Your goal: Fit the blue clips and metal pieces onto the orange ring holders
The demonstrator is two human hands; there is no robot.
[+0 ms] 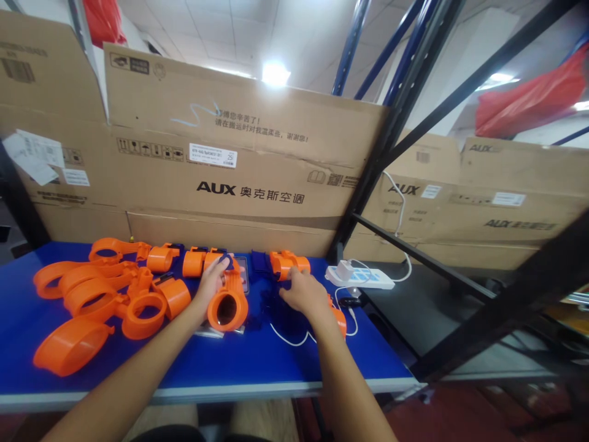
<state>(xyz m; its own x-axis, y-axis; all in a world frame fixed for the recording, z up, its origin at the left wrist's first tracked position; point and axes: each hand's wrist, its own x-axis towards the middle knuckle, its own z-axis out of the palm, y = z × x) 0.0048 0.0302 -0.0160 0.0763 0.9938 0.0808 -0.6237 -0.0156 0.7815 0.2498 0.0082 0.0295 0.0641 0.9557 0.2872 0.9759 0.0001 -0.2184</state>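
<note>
On the blue counter in front of you, both your bare hands are at work among bright orange plastic parts. Your left hand holds one orange ringed part by its narrow upper end, fingers closed around it; the ring hangs toward you, its round opening facing you. A bit of dark blue shows by your thumb.

Your right hand is to the right of that part, palm down with the fingers bent, over dark blue material. Whether those fingers are pinching anything, I cannot tell, as your hand covers the spot. Just beyond them lies an orange cylindrical piece, and another orange piece shows partly from behind your right wrist.

To your left, a loose cluster of orange rings spreads over the counter, some overlapping. Farther right, near the counter's edge, sits a white power strip with a charger plugged in; white cable curls toward your right arm. Behind everything stands a tall cardboard panel printed "AUX".
</note>
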